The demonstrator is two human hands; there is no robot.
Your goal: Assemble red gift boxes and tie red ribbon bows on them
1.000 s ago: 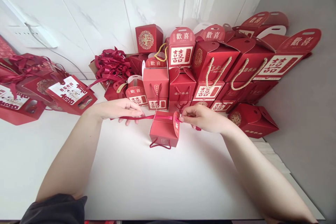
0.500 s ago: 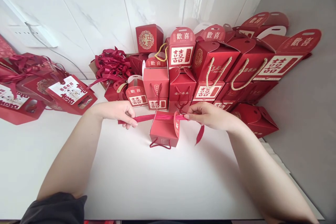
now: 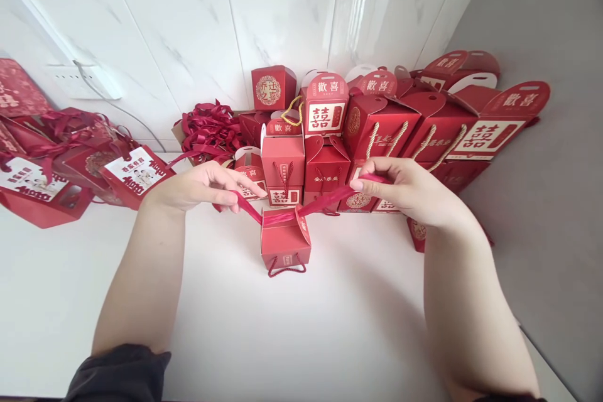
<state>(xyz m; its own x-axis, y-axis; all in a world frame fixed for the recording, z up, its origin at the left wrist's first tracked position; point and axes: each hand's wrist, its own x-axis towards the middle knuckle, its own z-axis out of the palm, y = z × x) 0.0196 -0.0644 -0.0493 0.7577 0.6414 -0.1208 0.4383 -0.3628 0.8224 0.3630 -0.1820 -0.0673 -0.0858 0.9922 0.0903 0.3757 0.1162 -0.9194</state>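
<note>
A small red gift box (image 3: 286,244) with a dark red cord handle stands on the white table. A crimson ribbon (image 3: 277,218) passes through its top, with an end coming out on either side. My left hand (image 3: 207,188) pinches the ribbon's left end between thumb and finger, the other fingers stretched over it. To the right, my right hand (image 3: 400,191) grips the other end, raised above the table. Both stretches of ribbon slope up from the box to my hands. Neither hand touches the box itself.
Stacked red gift boxes (image 3: 382,122) stand along the tiled wall (image 3: 282,19). A heap of crimson ribbons (image 3: 211,132) fills a carton behind my left hand. More red boxes with ribbons (image 3: 85,160) sit at the left. A grey panel (image 3: 546,201) borders the right side.
Both hands have risen, lifting the ribbon ends from nearly level to sloping upward. The right hand has moved outward, drawing out more ribbon. The view has tilted up slightly.
</note>
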